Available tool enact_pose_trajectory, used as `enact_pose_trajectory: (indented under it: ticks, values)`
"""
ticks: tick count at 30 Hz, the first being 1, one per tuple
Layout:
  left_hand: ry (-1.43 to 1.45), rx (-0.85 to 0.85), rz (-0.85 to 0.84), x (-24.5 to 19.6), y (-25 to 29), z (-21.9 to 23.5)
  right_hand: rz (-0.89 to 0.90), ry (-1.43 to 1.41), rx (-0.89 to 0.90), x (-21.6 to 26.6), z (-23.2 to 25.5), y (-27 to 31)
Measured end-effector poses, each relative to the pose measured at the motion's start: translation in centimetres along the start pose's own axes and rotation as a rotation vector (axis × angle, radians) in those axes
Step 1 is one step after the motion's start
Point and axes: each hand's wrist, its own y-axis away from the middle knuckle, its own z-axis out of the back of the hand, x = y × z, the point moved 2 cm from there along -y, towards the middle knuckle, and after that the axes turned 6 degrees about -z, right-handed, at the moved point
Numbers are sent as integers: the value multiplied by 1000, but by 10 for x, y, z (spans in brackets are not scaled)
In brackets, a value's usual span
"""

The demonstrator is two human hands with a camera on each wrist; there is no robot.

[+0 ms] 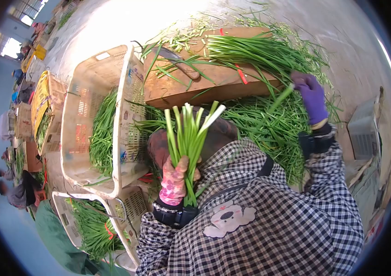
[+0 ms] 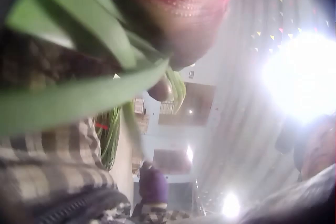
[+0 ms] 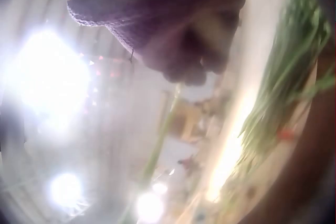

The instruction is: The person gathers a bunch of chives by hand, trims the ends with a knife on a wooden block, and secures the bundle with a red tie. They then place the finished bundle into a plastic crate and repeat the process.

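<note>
In a pink patterned glove with bare fingertips, my left hand (image 1: 173, 181) grips a bunch of garlic chives (image 1: 188, 133), pale cut ends upward in the head view. Their flat leaves (image 2: 94, 29) cross the left wrist view, blurred. My right hand (image 1: 312, 99), in a purple glove, is out to the right, beside the wooden block. It pinches one blurred chive stalk (image 1: 278, 102) near an end; the right wrist view shows this stalk (image 3: 160, 140) running from the fingertips. A bundle of chives (image 1: 255, 50) with red ties lies on the block (image 1: 172, 92).
A knife (image 1: 179, 63) with a wooden handle rests on the block. Loose chives (image 1: 273, 124) heap below it. Plastic crates (image 1: 118, 115) holding chives stand on the left, and a grey crate (image 1: 363, 126) at right. Several people sit at the far left.
</note>
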Motion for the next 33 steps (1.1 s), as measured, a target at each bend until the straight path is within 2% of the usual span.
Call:
enact_pose_trajectory:
  ticks: [2,3,4,5,6,8,9,10,12,13,15,17,19,21,23,25,27,29,31,32,33]
  values:
    - [57,-8,-36,-8,2,5,-398,821,246,-24,49,-8]
    - [65,-14,-32,-8,2,7,-418,1268,487,-69,68,-8]
    - [-6,-21,-21,-9,2,6,-361,1553,793,-95,76,5]
    - [-76,-24,-11,-10,1,2,-454,1451,837,-46,61,26]
    - [-93,-14,23,-11,2,-4,-432,1313,769,-34,44,34]
    - [-113,-11,30,-9,2,-17,-320,492,689,19,-5,52]
    - [-141,12,39,-6,2,-20,-395,133,744,22,-29,57]
    - [-154,25,41,-7,3,-24,-320,-142,755,46,-54,61]
    - [-203,75,49,-9,5,-31,-36,-296,688,83,-85,57]
    - [-212,76,46,-8,7,-32,-33,-304,683,91,-95,52]
    - [-255,54,14,-8,8,-30,401,-4,740,109,-111,45]
    - [-264,94,19,-8,11,-29,470,-50,778,108,-124,46]
    - [-168,96,19,6,10,-19,231,-29,698,103,-136,54]
    - [-232,68,-55,4,10,-23,179,7,746,110,-138,56]
    - [-130,54,-45,-5,11,-26,190,-20,663,101,-134,56]
    - [-78,110,-43,-3,12,-19,187,-182,477,90,-113,44]
    - [-68,78,-52,-9,13,-12,209,-165,210,56,-66,14]
    - [-93,39,-28,-9,12,-3,-98,19,280,27,-12,-6]
    - [-111,37,-17,-9,12,4,-203,524,141,-20,28,-11]
    - [-70,14,-69,-9,12,7,-213,534,139,-59,48,-16]
    - [-27,-1,-110,-8,13,7,-154,997,222,-107,67,-17]
